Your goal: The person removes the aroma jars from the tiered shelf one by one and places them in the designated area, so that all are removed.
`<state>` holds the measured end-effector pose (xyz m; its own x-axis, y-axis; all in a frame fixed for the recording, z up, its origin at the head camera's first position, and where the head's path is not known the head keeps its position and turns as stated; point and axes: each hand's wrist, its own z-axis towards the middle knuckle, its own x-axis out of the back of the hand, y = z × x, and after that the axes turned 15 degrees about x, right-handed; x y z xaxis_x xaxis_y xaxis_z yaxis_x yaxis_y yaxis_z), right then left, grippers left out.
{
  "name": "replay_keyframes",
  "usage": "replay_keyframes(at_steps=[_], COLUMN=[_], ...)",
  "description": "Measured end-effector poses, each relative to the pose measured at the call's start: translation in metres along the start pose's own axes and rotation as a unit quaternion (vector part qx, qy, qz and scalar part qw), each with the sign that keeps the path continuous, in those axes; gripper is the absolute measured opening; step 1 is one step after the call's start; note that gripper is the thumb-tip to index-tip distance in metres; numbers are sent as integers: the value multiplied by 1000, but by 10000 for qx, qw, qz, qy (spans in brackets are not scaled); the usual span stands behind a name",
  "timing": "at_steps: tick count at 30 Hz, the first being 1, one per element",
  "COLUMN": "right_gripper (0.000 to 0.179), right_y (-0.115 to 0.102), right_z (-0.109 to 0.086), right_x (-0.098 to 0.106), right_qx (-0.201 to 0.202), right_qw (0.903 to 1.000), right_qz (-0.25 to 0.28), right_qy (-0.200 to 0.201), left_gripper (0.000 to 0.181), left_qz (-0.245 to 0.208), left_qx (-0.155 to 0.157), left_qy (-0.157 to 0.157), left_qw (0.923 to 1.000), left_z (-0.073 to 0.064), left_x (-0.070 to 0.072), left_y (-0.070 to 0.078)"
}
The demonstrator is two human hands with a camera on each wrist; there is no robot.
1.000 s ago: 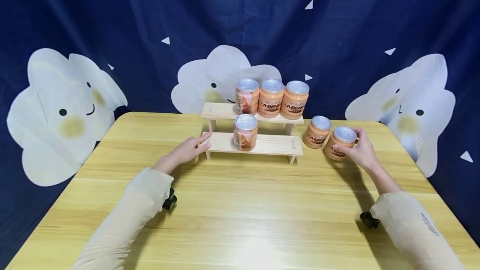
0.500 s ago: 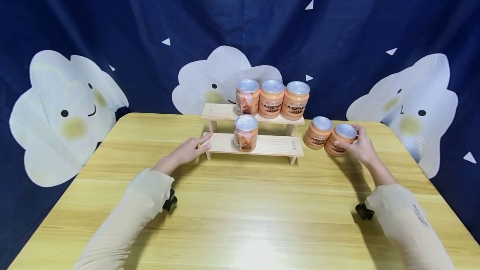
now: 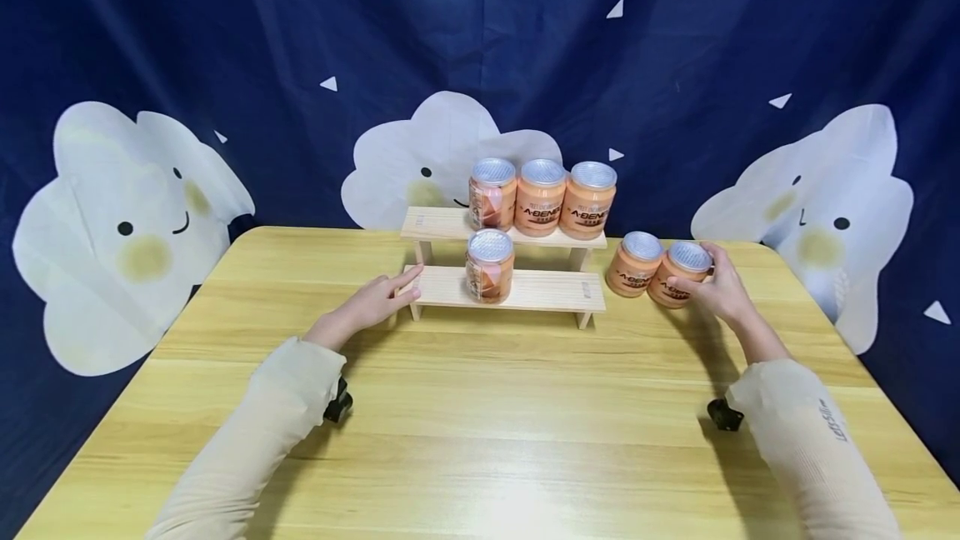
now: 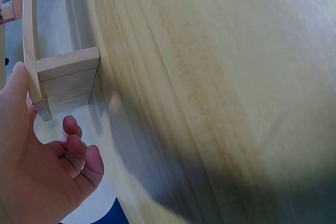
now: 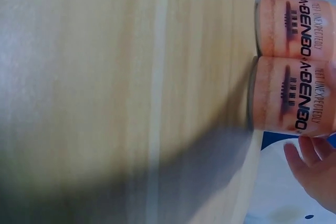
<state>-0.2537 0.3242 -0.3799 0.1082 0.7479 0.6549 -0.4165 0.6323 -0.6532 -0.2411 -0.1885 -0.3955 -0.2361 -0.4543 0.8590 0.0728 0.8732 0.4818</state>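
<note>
Right hand (image 3: 722, 294) is half closed round the held jar (image 5: 287, 95), thumb near side, fingers far side. Its wrist view crops most of the hand, so I can't say how firm the grip is. Left hand (image 3: 375, 302) has forefinger and thumb against the left end of the lower shelf (image 3: 551, 288); its other fingers curl loosely and hold nothing.

Main risk, my read: held jar's side is against the second jar (image 3: 633, 267). A sideways shove from the right hand would push both toward the shelf legs, or tip one. Smooth, rounded sides could also slip in a light pinch. Other weak point is the left hand: a lean on that end could rock or slide the lower shelf and topple the lower jar (image 3: 490, 267).

Position: held jar sits between the right thumb and fingers, upright on the table (image 3: 480, 407) as far as I can see. Second jar is just to its left, beyond the thumb, nothing gripping it. Further left, lower jar stands near mid-shelf, well apart from both hands. Behind it, three top jars (image 3: 540, 200) stand side by side on the upper shelf (image 3: 442, 223), toward its right end.
</note>
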Motion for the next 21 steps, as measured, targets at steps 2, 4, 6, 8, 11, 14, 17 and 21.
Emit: replay_keyframes(at_steps=[2, 4, 6, 8, 11, 14, 17, 21], right_gripper=[82, 82, 81, 78, 74, 72, 71, 68], right_y=[-2, -7, -14, -24, -38, -51, -65, -82], right_z=[0, 1, 2, 5, 9, 11, 12, 13], right_x=[2, 3, 3, 2, -3, -14, -28, -49], right_qx=[146, 359, 549, 714, 958, 1264, 1459, 1441], right_qw=[9997, 9983, 9963, 9952, 9931, 9892, 9862, 9860], right_qz=[-163, -343, -442, -312, -62, 202, 513, 811], right_qy=[125, 313, 495, 593, 680, 715, 591, 216], left_gripper=[56, 56, 56, 56, 56, 56, 56, 55], left_qz=[-17, -32, -56, -67, -58, -55, -39, -25], left_qx=[-12, -41, -53, -55, -70, -56, -93, -144], left_qy=[-21, -14, 11, 38, 59, 55, 30, 3], left_qw=[10000, 10000, 10000, 10000, 9999, 10000, 9999, 9999], left_z=[0, 1, 1, 1, 1, 0, 0, 1], left_x=[0, -1, -1, -1, 0, 0, 0, 0], left_y=[0, -1, -2, -2, -3, -3, -2, -1])
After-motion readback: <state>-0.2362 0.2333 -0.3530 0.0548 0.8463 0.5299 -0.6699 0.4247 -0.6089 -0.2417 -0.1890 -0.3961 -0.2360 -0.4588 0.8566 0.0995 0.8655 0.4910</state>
